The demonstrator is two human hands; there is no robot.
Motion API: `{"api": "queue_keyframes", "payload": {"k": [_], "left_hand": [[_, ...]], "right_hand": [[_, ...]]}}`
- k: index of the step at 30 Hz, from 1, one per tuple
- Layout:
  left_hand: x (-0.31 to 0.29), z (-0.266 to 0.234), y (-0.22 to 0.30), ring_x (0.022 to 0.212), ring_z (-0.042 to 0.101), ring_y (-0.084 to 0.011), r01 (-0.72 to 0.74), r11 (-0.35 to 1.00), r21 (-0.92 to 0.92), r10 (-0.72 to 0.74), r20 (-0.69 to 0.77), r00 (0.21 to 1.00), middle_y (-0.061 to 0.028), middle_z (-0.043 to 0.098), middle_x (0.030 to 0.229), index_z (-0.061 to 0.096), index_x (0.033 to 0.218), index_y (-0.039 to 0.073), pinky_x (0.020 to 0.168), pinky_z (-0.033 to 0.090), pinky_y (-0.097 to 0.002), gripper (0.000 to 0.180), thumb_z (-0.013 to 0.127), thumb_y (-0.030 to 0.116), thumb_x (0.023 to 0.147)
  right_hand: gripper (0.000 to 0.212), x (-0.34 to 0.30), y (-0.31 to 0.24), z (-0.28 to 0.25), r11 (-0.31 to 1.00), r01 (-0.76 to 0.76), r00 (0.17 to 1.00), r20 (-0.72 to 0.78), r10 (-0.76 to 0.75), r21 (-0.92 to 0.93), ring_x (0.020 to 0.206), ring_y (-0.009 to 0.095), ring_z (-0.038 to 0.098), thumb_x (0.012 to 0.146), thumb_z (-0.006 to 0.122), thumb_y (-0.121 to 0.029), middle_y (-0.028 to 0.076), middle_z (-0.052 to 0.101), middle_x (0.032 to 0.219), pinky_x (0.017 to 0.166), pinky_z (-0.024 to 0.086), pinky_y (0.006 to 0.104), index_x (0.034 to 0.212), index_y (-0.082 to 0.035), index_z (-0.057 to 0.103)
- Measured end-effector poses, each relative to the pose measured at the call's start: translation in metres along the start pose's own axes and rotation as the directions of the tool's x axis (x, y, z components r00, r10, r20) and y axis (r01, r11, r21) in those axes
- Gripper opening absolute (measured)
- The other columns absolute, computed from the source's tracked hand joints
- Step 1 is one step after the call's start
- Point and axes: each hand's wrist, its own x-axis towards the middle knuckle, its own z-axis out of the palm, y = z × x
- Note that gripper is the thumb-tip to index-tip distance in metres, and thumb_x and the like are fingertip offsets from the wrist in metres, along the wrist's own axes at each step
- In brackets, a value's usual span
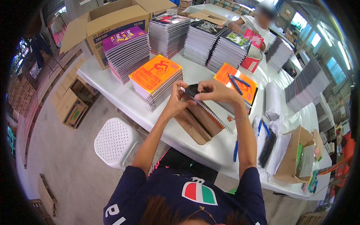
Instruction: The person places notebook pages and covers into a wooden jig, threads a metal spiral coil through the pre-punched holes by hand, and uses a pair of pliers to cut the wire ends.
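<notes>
A person in a navy T-shirt [157, 185] with a red, white and green emblem works with both bare arms stretched forward over a white-covered table [221, 153]. To the left, on the floor, is a white plastic stool [114, 141]; a blue tool handle [235, 151] lies beside the right forearm. On the table just ahead, a wooden holder [191, 127] supports a notebook [192, 89] on edge, its bound side up and a spiral coil [210, 113] running along it, with loose turns jutting past the nearer end. The left hand [177, 100] pinches the notebook's farther end between thumb and fingers. The right hand [217, 92] meets it there, fingers curled toward the thumb; whether they pinch the coil or the cover, I cannot tell. Rightward are black coils [267, 150] on plastic wrap, with blue-handled pliers [264, 128] on top, and a cardboard box [285, 161]. Beyond the hands stand an orange-covered notebook stack [155, 77] at left and another orange notebook [225, 73] at right, with a second pair of blue pliers [237, 84] on it. Farther back are purple-covered notebooks [125, 54], a large carton [116, 28] and a co-worker [252, 23] in white, near a red package [252, 63].
</notes>
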Motion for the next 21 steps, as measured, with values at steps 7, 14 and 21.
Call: {"api": "queue_keyframes", "payload": {"k": [7,14,21], "left_hand": [[-0.004,0.015,0.01,0.099,0.049,-0.0155,-0.008,1.0,0.028,0.011,-0.093,0.996,-0.0045,0.049,0.1,0.043,0.108,0.008,0.091,0.039,-0.0306,0.054,0.081,0.006,0.07],[-0.03,0.063,0.022,0.092,0.052,-0.0172,0.015,0.938,0.345,0.111,-0.343,0.933,-0.0066,0.053,0.096,0.049,0.106,0.003,0.085,0.042,-0.0316,0.043,0.078,0.014,0.076],[-0.028,0.039,0.025,0.061,0.035,-0.0051,0.028,0.97,0.24,0.024,-0.211,0.977,0.0015,0.044,0.069,0.058,0.095,0.002,0.054,0.031,-0.0222,0.017,0.066,0.015,0.089]], "right_hand": [[0.044,-0.035,0.091,0.018,0.998,0.055,0.858,-0.512,-0.041,0.013,0.106,0.023,0.056,0.084,0.072,-0.029,0.009,0.059,0.115,0.089,0.045,0.0331,0.117,-0.004,0.057],[0.058,-0.191,0.116,0.121,0.535,-0.822,0.398,-0.868,0.297,-0.194,0.119,0.036,0.045,0.082,0.068,-0.028,0.021,0.047,0.128,0.101,0.032,0.0488,0.134,-0.012,0.047],[0.051,-0.208,0.095,0.173,0.73,-0.683,0.216,-0.954,0.208,0.004,0.118,0.035,0.043,0.083,0.065,-0.018,0.021,0.049,0.121,0.101,0.03,0.0476,0.131,-0.007,0.049]]}}
